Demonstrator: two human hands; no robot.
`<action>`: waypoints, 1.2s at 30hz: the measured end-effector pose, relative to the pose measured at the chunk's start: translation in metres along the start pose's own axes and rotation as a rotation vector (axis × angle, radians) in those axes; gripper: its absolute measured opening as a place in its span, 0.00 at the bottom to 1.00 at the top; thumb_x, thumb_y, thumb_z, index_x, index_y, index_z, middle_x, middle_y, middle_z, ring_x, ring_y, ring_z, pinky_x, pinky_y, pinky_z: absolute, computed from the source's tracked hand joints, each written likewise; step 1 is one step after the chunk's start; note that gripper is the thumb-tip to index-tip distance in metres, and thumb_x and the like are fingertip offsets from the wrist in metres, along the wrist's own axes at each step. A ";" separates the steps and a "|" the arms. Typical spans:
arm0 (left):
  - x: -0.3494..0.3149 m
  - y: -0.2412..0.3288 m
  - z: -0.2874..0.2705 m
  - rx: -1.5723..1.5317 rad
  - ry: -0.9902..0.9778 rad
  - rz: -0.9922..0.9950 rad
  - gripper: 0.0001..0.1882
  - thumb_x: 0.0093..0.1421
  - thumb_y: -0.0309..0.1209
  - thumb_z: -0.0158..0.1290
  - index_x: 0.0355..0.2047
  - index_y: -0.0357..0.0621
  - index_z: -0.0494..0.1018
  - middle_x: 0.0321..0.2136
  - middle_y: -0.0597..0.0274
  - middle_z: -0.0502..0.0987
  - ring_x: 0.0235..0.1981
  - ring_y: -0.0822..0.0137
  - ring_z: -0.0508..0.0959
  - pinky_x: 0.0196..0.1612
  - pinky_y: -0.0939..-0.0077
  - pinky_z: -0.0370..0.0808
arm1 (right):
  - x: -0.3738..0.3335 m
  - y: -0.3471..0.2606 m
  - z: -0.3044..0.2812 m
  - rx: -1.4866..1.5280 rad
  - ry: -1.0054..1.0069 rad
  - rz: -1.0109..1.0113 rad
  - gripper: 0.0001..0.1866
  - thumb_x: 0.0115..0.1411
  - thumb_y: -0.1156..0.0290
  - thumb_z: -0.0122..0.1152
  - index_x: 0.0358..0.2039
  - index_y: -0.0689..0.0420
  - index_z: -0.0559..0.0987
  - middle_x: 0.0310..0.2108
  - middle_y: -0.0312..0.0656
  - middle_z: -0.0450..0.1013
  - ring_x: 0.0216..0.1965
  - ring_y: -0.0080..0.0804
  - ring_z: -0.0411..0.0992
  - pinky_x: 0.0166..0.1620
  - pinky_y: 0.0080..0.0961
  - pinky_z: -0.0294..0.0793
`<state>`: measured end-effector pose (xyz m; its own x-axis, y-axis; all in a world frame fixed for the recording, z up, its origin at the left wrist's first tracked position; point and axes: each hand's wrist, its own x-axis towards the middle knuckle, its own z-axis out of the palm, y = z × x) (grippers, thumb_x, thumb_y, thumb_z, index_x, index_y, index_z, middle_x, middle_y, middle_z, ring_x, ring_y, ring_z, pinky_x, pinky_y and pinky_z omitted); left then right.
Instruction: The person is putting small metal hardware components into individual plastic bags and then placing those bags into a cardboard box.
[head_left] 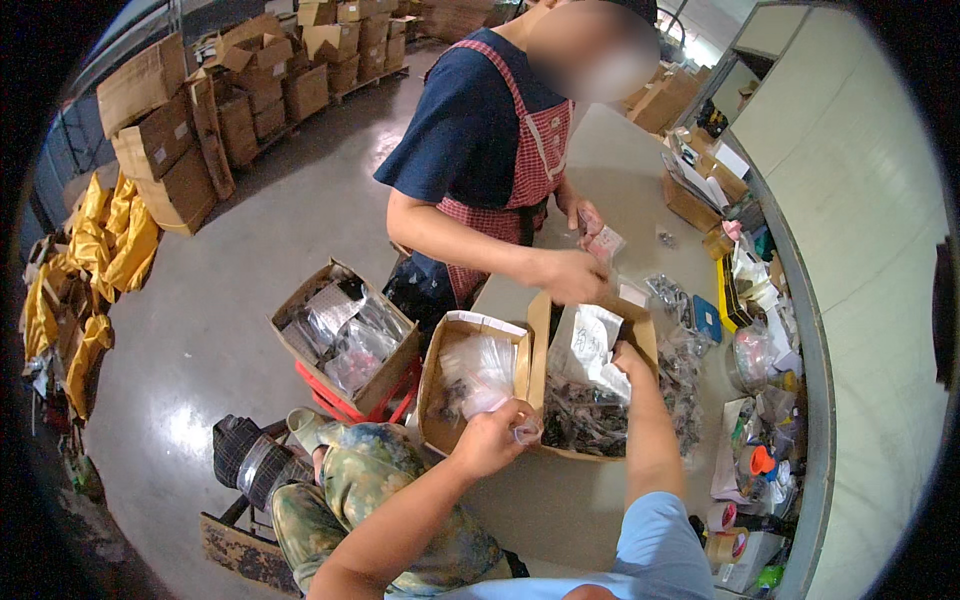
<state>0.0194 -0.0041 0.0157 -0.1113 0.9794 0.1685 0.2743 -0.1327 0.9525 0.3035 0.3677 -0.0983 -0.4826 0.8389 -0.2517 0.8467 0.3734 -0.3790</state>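
My left hand [490,437] is closed on a small clear plastic bag [526,431] at the near edge of a shallow carton. That carton [434,379] holds a pile of clear plastic bags [478,365]. My right hand [628,362] reaches into a larger carton [538,335], its fingers curled beside a white sheet [594,340] with handwriting. What those fingers hold, if anything, is hidden. Dark small parts in clear bags [583,418] fill the larger carton.
A co-worker in a checked apron [540,150] stands across, one hand holding a small packet [605,243], the other above the larger carton. At left, a carton of bagged goods [345,335] sits on a red stool [335,402]. Loose bagged parts [683,375] and tape rolls [722,516] lie right.
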 end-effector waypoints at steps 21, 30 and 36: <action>-0.011 -0.017 -0.010 -0.497 -0.257 -0.050 0.29 0.48 0.30 0.63 0.50 0.39 0.65 0.37 0.66 0.70 0.41 0.71 0.69 0.47 0.78 0.66 | -0.209 -0.251 -0.056 0.941 0.211 -0.390 0.06 0.61 0.75 0.49 0.29 0.54 0.63 0.20 0.31 0.61 0.18 0.16 0.60 0.22 0.14 0.60; -0.024 0.001 -0.025 -0.790 -0.382 -0.175 0.25 0.52 0.28 0.60 0.50 0.41 0.65 0.35 0.70 0.71 0.33 0.78 0.70 0.34 0.83 0.69 | -0.232 -0.324 -0.027 0.657 -0.132 -0.663 0.08 0.59 0.81 0.48 0.29 0.55 0.61 0.39 0.48 0.74 0.21 0.13 0.62 0.24 0.12 0.65; -0.023 0.002 -0.025 -0.797 -0.333 -0.174 0.26 0.51 0.32 0.61 0.49 0.39 0.66 0.37 0.66 0.73 0.37 0.75 0.71 0.40 0.80 0.69 | -0.245 -0.328 -0.041 0.690 -0.163 -0.459 0.04 0.59 0.78 0.52 0.30 0.60 0.67 0.37 0.42 0.76 0.29 0.19 0.70 0.30 0.18 0.71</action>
<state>-0.0016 -0.0305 0.0198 0.2287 0.9727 0.0404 -0.4827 0.0772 0.8724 0.1532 0.0562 0.1242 -0.8164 0.5758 -0.0449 0.2575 0.2932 -0.9207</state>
